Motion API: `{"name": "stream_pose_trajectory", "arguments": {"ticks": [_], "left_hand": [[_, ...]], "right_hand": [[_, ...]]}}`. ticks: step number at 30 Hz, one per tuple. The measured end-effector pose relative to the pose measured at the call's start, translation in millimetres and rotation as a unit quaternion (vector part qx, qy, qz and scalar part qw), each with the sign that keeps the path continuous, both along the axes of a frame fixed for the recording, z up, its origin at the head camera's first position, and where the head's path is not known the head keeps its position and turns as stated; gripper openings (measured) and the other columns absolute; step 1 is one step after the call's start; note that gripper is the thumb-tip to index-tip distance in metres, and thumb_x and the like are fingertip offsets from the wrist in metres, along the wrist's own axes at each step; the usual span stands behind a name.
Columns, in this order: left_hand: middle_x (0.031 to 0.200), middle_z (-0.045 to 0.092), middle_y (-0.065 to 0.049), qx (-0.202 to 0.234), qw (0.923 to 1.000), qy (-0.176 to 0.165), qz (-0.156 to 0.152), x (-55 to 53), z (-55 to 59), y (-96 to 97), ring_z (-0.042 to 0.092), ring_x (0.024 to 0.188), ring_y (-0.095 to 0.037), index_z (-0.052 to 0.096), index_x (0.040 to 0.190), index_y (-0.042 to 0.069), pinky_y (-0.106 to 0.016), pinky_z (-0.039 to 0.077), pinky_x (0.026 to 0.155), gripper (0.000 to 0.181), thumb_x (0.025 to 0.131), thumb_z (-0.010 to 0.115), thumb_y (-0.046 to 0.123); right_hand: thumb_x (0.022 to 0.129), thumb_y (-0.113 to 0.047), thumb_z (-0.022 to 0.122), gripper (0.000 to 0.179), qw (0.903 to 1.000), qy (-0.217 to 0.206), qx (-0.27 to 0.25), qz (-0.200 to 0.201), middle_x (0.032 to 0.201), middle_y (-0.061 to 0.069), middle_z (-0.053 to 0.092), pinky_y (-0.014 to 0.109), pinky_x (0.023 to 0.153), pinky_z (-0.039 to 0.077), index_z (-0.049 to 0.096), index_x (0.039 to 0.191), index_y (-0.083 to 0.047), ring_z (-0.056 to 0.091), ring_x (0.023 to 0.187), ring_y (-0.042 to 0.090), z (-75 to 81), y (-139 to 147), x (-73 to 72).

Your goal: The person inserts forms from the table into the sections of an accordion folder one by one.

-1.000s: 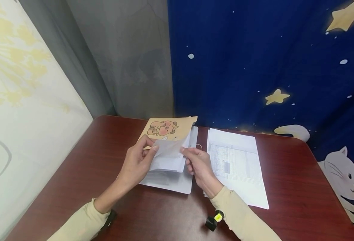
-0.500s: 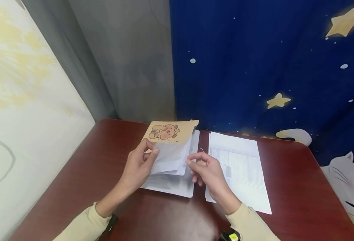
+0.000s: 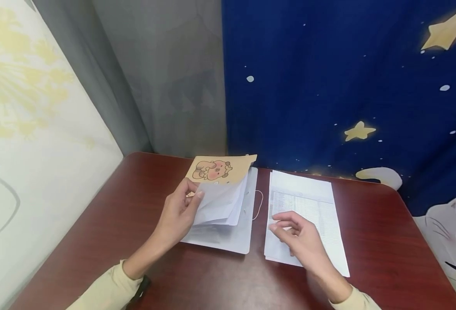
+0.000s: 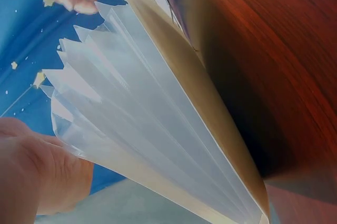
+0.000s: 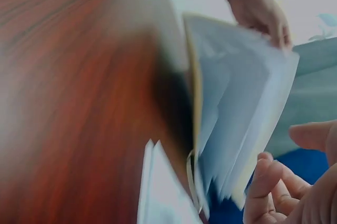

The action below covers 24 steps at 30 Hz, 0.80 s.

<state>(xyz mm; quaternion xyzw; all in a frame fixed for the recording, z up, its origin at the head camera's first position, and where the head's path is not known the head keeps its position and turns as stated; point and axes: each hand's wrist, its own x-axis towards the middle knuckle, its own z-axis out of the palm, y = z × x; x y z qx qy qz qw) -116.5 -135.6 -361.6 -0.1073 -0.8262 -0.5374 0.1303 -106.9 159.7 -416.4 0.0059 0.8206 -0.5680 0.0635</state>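
Observation:
An expanding file folder [image 3: 239, 165] with a tan cover and a cartoon animal print stands partly open at the table's middle. Its translucent pockets [image 4: 142, 103] fan out in the left wrist view. My left hand [image 3: 178, 212] pinches the folder's upper layers at their left edge, thumb on top. To the right, my right hand [image 3: 304, 241] hovers over a stack of printed papers [image 3: 321, 206], fingers loosely bent and nothing between them. Seen from the right wrist, the right hand [image 5: 295, 192] is apart from the folder [image 5: 237, 77].
A thin elastic cord [image 3: 261, 206] loops from the folder's right edge. Everything lies on a dark red wooden table [image 3: 220, 284]. Behind it hang a grey curtain [image 3: 173, 86] and a blue starry curtain [image 3: 290, 86]; a white printed cloth [image 3: 38, 172] borders the left.
My right hand has left the folder's right edge and moved right, over the paper stack. My left hand keeps its pinch on the folder, whose layers have spread a little.

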Motion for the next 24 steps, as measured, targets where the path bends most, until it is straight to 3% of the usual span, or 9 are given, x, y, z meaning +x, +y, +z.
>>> {"name": "stream_pose_trajectory", "arguments": {"ticks": [6,13,18,24], "left_hand": [[0.048,0.029,0.003,-0.004,0.9999,-0.011,0.0,1.3,3.3,-0.2,0.026,0.043,-0.001,0.049,0.094,0.005,-0.021,0.023,0.039,0.007,0.095,0.056,0.006],[0.049,0.03,0.003,-0.002,0.9999,-0.012,0.0,1.8,3.1,-0.8,0.027,0.043,-0.001,0.049,0.094,0.005,-0.022,0.023,0.038,0.007,0.096,0.056,0.006],[0.049,0.029,0.002,0.004,0.9999,-0.01,0.003,2.4,1.8,-0.6,0.026,0.043,-0.001,0.05,0.094,0.005,-0.022,0.022,0.038,0.007,0.095,0.056,0.006],[0.055,0.043,-0.003,0.005,0.9997,-0.016,-0.016,0.6,0.7,0.3,0.026,0.042,-0.001,0.049,0.094,0.004,-0.022,0.023,0.037,0.007,0.096,0.055,0.007]], "right_hand": [[0.079,-0.045,0.076,0.039,0.9955,-0.021,0.086,-0.033,0.107,-0.003,0.071,0.027,0.042,0.041,0.064,0.112,-0.028,0.064,0.07,0.023,-10.6,31.6,6.5],[0.082,-0.056,0.067,0.044,0.9862,-0.061,0.138,-0.067,0.104,0.006,0.068,0.028,0.049,0.044,0.065,0.109,-0.022,0.058,0.067,0.018,-13.2,63.5,11.3],[0.079,-0.066,0.064,0.055,0.9711,-0.077,0.217,-0.062,0.114,0.005,0.067,0.027,0.06,0.047,0.064,0.112,-0.021,0.062,0.082,0.013,-16.9,84.1,9.5],[0.075,-0.073,0.062,0.071,0.943,-0.076,0.322,-0.035,0.108,0.006,0.067,0.027,0.065,0.039,0.058,0.116,-0.014,0.062,0.075,0.011,-24.6,114.4,7.1]]}}
